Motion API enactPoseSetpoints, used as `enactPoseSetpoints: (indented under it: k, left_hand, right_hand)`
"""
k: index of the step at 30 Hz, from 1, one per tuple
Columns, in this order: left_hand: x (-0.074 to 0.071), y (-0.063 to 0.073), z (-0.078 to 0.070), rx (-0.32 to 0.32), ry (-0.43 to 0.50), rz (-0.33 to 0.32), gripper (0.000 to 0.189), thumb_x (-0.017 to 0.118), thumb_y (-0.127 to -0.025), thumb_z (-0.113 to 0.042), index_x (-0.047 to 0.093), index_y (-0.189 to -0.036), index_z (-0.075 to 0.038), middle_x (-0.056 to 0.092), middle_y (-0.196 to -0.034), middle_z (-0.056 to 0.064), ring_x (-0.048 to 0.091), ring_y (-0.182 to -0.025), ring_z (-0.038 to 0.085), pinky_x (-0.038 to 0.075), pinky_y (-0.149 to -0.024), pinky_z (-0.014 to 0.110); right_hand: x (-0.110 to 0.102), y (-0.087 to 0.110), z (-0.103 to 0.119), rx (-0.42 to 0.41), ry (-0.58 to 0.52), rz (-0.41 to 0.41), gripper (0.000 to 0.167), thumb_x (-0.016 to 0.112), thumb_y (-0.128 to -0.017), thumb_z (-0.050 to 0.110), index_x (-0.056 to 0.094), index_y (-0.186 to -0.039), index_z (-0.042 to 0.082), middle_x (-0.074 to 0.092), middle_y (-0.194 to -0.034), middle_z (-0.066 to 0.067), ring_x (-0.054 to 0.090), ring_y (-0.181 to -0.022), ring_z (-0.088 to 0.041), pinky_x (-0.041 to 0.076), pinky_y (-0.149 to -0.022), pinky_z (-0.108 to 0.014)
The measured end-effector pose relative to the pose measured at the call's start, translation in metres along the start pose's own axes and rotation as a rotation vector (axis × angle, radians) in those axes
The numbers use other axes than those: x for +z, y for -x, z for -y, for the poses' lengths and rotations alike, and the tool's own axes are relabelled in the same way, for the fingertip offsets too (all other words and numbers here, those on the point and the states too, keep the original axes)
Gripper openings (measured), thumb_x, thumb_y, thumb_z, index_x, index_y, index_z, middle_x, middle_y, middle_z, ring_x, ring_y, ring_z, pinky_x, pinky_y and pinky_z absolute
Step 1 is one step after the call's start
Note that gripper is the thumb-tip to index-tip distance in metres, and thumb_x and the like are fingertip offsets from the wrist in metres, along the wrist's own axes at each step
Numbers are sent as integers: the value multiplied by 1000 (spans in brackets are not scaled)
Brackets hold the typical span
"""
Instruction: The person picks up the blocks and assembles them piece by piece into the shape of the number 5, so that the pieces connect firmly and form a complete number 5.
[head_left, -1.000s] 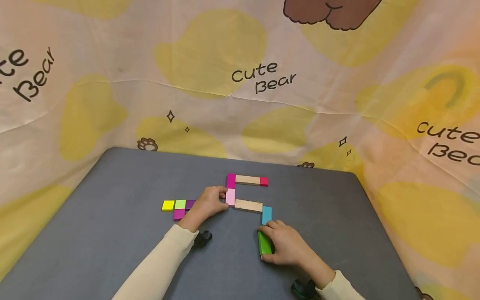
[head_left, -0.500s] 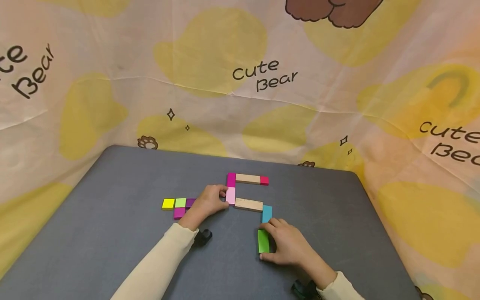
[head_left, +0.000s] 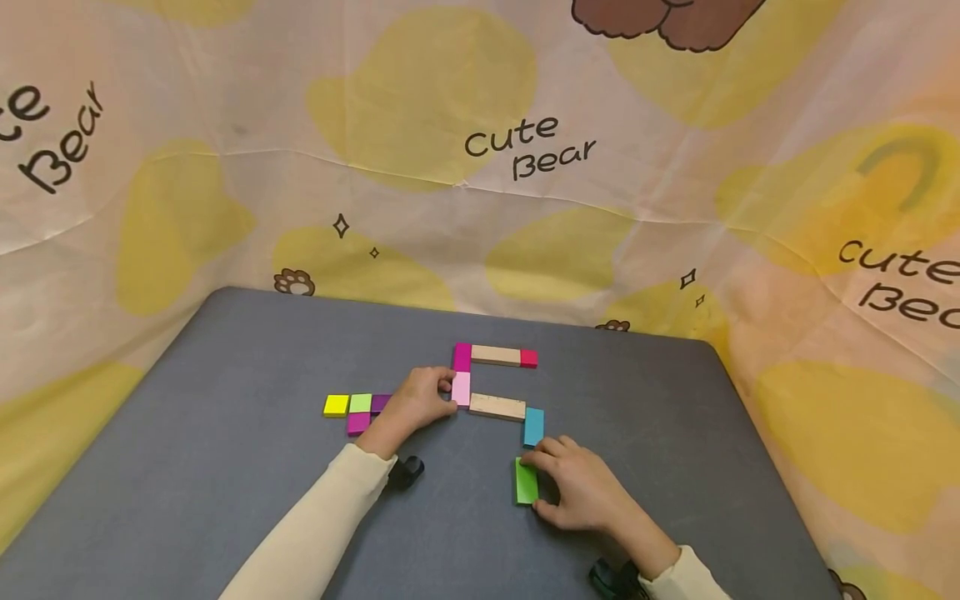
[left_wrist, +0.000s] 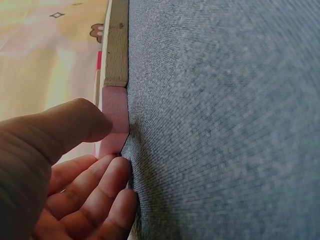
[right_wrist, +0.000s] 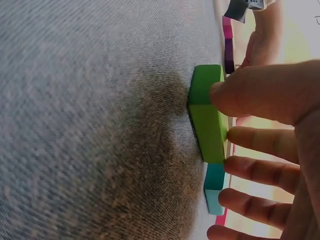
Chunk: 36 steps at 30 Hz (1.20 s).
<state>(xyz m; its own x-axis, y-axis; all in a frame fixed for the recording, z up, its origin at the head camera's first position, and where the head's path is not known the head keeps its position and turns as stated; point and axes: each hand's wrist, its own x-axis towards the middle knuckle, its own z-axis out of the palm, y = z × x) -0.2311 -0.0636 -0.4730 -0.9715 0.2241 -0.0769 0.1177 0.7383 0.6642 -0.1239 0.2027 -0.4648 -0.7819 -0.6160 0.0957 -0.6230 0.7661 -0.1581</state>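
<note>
My left hand (head_left: 418, 397) pinches a pink block (head_left: 461, 389) lying on the table, its thumb at the near end and a finger along the left side. In the left wrist view the thumb (left_wrist: 82, 122) presses on that block. My right hand (head_left: 581, 483) is at the right side of a green block (head_left: 527, 482), thumb at the near corner and forefinger at the far one. The right wrist view shows its fingers (right_wrist: 257, 170) stretched out loosely beside the green block. A blue block (head_left: 534, 427) lies just beyond the green one.
A magenta block (head_left: 462, 357), a plain wooden block (head_left: 495, 356) and a red block (head_left: 528, 358) form the far row. Another wooden block (head_left: 497, 407) runs from pink to blue. At left lie yellow (head_left: 336, 406), light green (head_left: 361, 403) and purple blocks (head_left: 380, 403) on the grey table (head_left: 225, 467).
My right hand has loosened from the green block's two ends and shifted slightly right. The green block has turned a little and sits just left of before. My left hand stays on the pink block.
</note>
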Motion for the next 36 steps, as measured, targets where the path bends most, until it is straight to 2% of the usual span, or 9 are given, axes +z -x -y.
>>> enactPoseSetpoints:
  k: [11,21,29,36]
  left_hand:
    - [0,0,0,-2,5,-1,51,80,-75,-14,64,-122,-3,70,-99,8,60,-90,19,52,-86,36]
    - [0,0,1,5,2,-2,50,80,-75,-13,64,-121,-2,69,-98,9,59,-88,18,52,-85,36]
    - [-2,0,-5,-32,-37,48,51,79,-77,-14,62,-124,-2,67,-103,10,59,-90,20,53,-88,37]
    - [-3,-1,-7,-12,-93,46,51,78,-78,-16,61,-124,-2,66,-104,11,58,-89,21,52,-87,38]
  right_hand:
    - [1,-3,-1,38,-12,19,47,76,-73,36,67,-117,21,58,-102,7,47,-85,-8,44,-65,-24]
    - [3,-6,-3,32,-6,-12,48,77,-73,37,68,-116,19,59,-102,8,49,-88,-8,46,-66,-25]
    - [5,-8,-3,41,-18,1,48,76,-74,37,68,-117,19,59,-103,7,49,-87,-8,46,-67,-24]
    - [4,-9,-4,50,-9,4,49,76,-74,38,68,-118,19,60,-104,7,50,-88,-8,48,-69,-26]
